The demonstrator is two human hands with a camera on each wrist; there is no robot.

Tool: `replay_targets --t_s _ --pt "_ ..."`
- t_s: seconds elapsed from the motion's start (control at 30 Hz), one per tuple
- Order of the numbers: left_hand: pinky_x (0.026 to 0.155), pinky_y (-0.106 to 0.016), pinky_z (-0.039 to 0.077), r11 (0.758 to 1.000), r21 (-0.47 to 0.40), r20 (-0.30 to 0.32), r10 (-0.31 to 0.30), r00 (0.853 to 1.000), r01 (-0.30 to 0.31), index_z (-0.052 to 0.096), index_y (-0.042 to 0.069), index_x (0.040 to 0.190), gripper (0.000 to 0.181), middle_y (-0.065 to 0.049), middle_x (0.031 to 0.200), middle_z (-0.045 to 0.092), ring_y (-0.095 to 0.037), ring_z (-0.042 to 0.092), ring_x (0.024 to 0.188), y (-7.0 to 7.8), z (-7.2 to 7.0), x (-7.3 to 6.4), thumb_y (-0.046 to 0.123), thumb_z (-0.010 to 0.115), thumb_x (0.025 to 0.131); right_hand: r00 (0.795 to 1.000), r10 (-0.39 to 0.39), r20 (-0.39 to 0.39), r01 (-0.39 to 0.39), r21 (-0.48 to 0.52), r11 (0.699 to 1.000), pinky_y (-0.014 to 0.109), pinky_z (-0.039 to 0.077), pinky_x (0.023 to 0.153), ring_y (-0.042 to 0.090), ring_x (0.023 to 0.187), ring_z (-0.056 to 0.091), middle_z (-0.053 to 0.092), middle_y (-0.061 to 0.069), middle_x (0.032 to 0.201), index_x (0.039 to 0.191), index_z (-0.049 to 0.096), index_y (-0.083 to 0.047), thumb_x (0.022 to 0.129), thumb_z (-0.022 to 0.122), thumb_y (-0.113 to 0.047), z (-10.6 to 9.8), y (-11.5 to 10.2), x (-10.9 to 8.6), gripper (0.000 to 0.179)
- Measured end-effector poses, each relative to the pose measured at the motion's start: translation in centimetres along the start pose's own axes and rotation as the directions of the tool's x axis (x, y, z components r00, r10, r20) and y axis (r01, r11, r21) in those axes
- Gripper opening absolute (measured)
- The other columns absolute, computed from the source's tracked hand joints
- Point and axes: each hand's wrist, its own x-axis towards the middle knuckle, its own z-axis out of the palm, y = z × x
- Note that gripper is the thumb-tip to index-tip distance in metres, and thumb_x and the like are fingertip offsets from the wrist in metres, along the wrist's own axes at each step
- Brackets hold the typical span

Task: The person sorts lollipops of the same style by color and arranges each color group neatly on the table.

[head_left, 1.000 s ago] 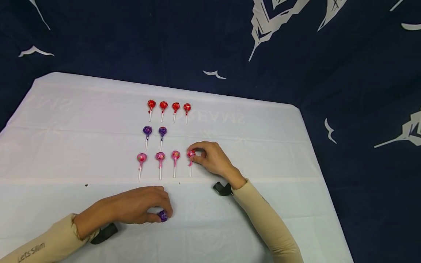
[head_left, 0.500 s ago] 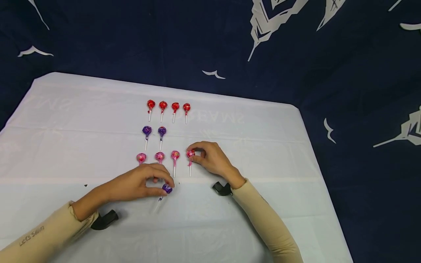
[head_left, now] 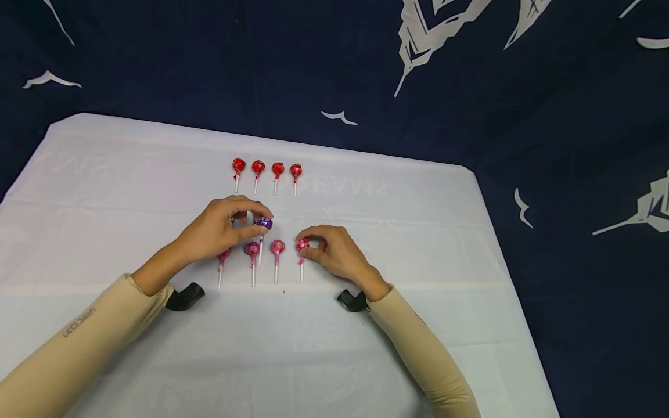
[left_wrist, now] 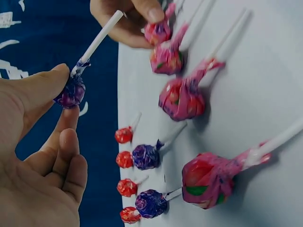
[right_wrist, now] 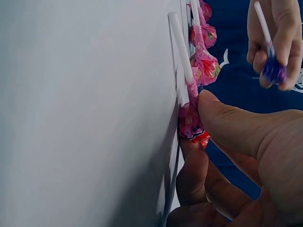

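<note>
My left hand point(head_left: 211, 229) pinches a purple lollipop point(left_wrist: 71, 92) by its wrapped head between thumb and finger, its white stick hanging toward me. In the left wrist view it is held up off the cloth. That hand hovers over the middle row and partly covers two purple lollipops point(left_wrist: 147, 156) lying there. My right hand point(head_left: 337, 252) pinches the head of the rightmost pink lollipop point(right_wrist: 190, 120), which lies at the end of the front row. Left of it lie several more pink lollipops point(head_left: 277, 247), sticks pointing toward me.
Several red lollipops point(head_left: 258, 166) form the back row. A white cloth point(head_left: 418, 337) with faint lettering covers the table. Beyond its far edge hangs a dark blue patterned fabric point(head_left: 209, 58). A black wrist strap point(head_left: 185, 297) shows under the left forearm.
My left hand has carried the purple lollipop from the near part of the cloth away from me, over the front row to the middle row. The right hand has stayed put.
</note>
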Motion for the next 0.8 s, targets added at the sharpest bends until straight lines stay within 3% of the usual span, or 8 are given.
replay_targets --t_s 0.4,0.8 --pt "0.080 -0.037 0.043 0.994 0.013 -0.013 -0.104 0.994 0.104 0.072 0.009 0.116 0.026 -0.011 0.107 0.072 -0.026 0.056 0.092 -1.7 0.4 3.5 0.014 0.074 0.091 1.000 0.000 0.006 0.000 0.001 1.000 0.023 0.040 0.058 0.011 0.058 0.050 0.072 -0.002 0.102 0.112 0.075 -0.016 0.088 0.079 -0.020 0.0 0.0 0.0 0.025" --pt "0.081 -0.038 0.043 0.989 0.054 0.018 -0.137 0.990 0.136 0.073 0.008 0.115 0.025 -0.014 0.107 0.073 -0.027 0.057 0.090 -2.6 1.1 5.5 0.015 0.074 0.091 1.000 -0.004 0.004 0.004 0.000 1.000 0.023 0.041 0.059 0.009 0.059 0.051 0.072 -0.003 0.099 0.111 0.075 -0.017 0.088 0.079 -0.020 -0.1 0.1 0.0 0.024"
